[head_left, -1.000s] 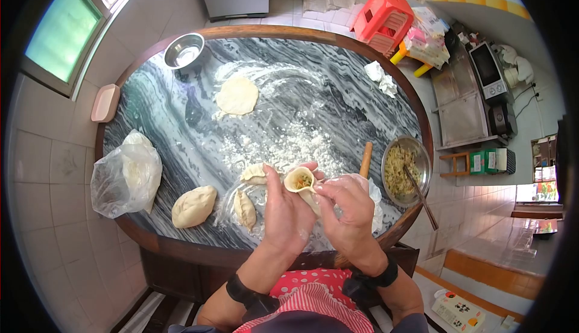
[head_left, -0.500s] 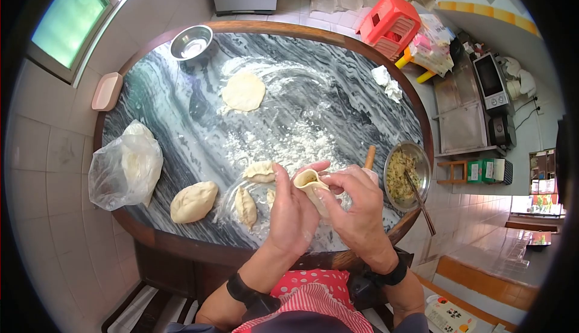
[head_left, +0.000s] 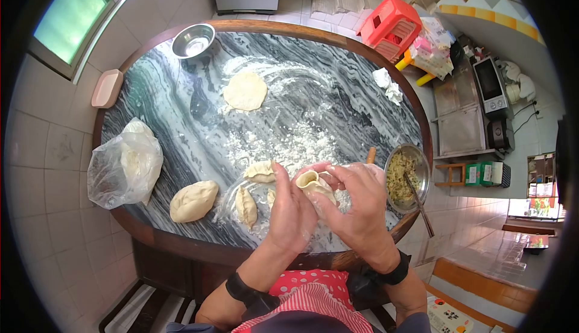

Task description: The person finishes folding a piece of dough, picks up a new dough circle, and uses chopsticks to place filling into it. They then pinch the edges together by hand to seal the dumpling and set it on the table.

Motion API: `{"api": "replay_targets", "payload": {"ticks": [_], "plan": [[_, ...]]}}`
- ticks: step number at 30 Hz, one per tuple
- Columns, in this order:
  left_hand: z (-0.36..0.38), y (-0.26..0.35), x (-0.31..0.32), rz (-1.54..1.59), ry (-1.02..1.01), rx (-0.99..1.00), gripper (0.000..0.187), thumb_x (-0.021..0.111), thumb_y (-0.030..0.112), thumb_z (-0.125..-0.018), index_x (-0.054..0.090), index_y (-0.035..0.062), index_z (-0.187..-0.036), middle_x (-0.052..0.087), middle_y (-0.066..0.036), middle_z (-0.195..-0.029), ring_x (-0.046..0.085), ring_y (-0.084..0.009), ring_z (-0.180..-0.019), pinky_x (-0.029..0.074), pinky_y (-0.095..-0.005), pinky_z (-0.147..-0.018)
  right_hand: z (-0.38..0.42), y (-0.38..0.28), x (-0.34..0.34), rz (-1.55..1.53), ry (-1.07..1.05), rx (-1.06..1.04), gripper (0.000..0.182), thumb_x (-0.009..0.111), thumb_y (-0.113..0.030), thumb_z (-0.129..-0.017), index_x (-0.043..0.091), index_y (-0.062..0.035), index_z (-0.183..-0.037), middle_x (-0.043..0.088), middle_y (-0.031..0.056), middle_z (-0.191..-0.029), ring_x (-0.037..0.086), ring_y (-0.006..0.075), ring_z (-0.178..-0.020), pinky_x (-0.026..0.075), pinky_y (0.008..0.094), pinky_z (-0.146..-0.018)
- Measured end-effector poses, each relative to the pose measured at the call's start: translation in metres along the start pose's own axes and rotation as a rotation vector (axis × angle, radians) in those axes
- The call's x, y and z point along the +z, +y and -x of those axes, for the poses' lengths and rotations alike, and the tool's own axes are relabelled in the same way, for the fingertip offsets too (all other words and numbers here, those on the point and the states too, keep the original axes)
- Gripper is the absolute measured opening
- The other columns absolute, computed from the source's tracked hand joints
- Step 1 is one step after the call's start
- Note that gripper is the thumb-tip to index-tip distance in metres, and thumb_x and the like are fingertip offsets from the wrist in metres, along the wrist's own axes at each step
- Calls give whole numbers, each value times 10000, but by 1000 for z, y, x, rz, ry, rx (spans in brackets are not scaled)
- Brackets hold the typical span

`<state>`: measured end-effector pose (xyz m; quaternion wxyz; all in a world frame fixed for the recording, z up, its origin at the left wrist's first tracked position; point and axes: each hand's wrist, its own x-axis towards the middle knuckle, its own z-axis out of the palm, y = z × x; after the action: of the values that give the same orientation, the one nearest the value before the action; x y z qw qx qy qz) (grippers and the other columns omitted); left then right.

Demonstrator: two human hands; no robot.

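Observation:
A half-closed dumpling (head_left: 309, 182) sits between my two hands, its wrapper still gaping at the end toward my left hand. My left hand (head_left: 291, 215) cups it from the left, palm turned inward. The thumb and fingers of my right hand (head_left: 356, 197) pinch the folded edge on the other side. Just left of my hands lie finished dumplings: one pleated dumpling (head_left: 260, 171) on the flour, another dumpling (head_left: 245, 206) nearer me, and a third partly hidden behind my left hand. A flat dough wrapper (head_left: 245, 91) rests farther up the table.
A steel bowl of filling (head_left: 401, 176) with chopsticks stands at the right edge, near a rolling pin handle (head_left: 371, 154). On the left are a dough lump (head_left: 193, 201) and a plastic bag of dough (head_left: 129, 164). A metal bowl (head_left: 193, 41) sits at the back.
My right fingers have shifted along the dumpling's edge, and the right hand has moved slightly up and right. My left hand stays nearly in place, holding the dumpling.

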<state>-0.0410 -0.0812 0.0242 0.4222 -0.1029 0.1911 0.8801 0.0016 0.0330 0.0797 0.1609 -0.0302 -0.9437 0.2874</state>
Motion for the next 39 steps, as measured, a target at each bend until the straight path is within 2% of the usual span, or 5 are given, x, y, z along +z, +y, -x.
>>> {"api": "replay_targets", "payload": {"ticks": [15,17,27,32,39], "plan": [[2,1,4,-75,36,-51,827,127,687,-949,491,13,-1261,550,-97,-1223,492,-218,-1212,367,-371,-1059,-1,-2,3,-114,-93,113,185,688,-75,-770,632,-59,-946,632,53,-881,600,233,-825,366,389,-797],[2,2,4,-79,-6,-55,860,78,672,-953,479,-12,-1285,570,-86,-1129,517,-172,-1105,411,-329,-1001,-2,-3,1,-127,-94,159,175,687,-76,-772,629,-59,-937,635,61,-894,603,236,-831,367,391,-797],[0,0,11,-72,61,-87,867,89,665,-959,434,-28,-1348,556,-102,-1202,515,-176,-1149,408,-333,-1009,4,4,9,19,-38,-2,149,670,-53,-774,608,-49,-910,619,82,-887,592,278,-843,374,409,-820],[-1,1,5,113,19,-220,724,160,568,-1011,431,-11,-1351,537,-109,-1264,514,-197,-1181,395,-360,-1034,14,8,22,131,185,-92,147,664,-18,-768,584,-32,-892,612,94,-860,586,304,-832,392,431,-841],[-4,-5,-7,103,-59,-202,502,309,374,-1046,429,-2,-1355,531,-125,-1287,501,-237,-1213,398,-404,-1047,15,6,19,-125,180,167,121,656,9,-779,599,-36,-876,628,92,-811,611,287,-767,446,496,-827]]}}
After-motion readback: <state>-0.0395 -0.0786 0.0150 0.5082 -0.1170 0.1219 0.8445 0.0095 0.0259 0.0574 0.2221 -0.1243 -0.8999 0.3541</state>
